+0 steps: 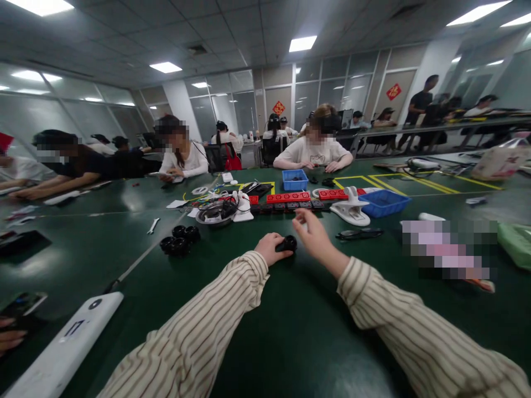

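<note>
Pinching a small, round, black part [290, 243] between thumb and fingers, the left hand [269, 249] kept low over the glossy, dark green worktop [286, 342], well in from its far edge. The part's ringed end appeared turned rightward, perhaps to leave it exposed to the other side. Just beside it hung the right hand [311, 232], fingers loosely curled and apart, with nothing visible between them.

Toward the worktop's left edge, a cluster of similar black round parts [180, 241] stood close together, probably grouped for an easy reach. A slim, silvery metal spanner [154, 225] lay beyond them. Nearer the far edge ran a row of red rectangular blocks [289, 197], with a white plastic clamp [352, 210] to its right. Next to that sat a blue plastic tray [382, 203], whose raised walls would suit loose pieces. Toward the near left corner, a long white device [68, 345] lay clear of both sleeves.
</note>
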The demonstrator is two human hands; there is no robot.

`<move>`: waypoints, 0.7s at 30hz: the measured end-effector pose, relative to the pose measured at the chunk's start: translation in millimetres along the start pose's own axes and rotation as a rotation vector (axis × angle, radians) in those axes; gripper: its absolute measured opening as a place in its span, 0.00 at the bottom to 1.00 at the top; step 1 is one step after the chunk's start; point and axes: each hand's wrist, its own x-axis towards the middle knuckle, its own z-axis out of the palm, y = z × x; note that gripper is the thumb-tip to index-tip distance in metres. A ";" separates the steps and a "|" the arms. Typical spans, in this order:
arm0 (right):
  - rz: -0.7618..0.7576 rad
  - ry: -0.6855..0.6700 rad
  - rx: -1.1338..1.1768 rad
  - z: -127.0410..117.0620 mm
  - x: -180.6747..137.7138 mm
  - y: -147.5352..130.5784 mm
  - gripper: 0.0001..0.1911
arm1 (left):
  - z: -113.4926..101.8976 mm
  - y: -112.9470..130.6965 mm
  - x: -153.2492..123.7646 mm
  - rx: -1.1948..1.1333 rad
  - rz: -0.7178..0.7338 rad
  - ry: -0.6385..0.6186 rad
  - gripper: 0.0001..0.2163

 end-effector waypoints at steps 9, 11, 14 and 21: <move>0.009 -0.181 -0.314 25.3 -28.4 -8.8 0.14 | 0.1 0.3 -1.2 -0.002 0.005 0.000 0.15; -0.041 -0.218 -0.279 21.8 -27.8 -7.8 0.11 | -1.5 1.1 -1.7 0.001 0.016 -0.010 0.13; -0.138 -0.286 -0.214 16.6 -27.3 -7.0 0.09 | -2.6 1.0 -2.0 0.008 0.026 -0.020 0.12; -0.049 -0.161 -0.173 19.5 -30.3 -4.9 0.22 | -3.1 2.1 -1.6 0.013 0.021 -0.032 0.15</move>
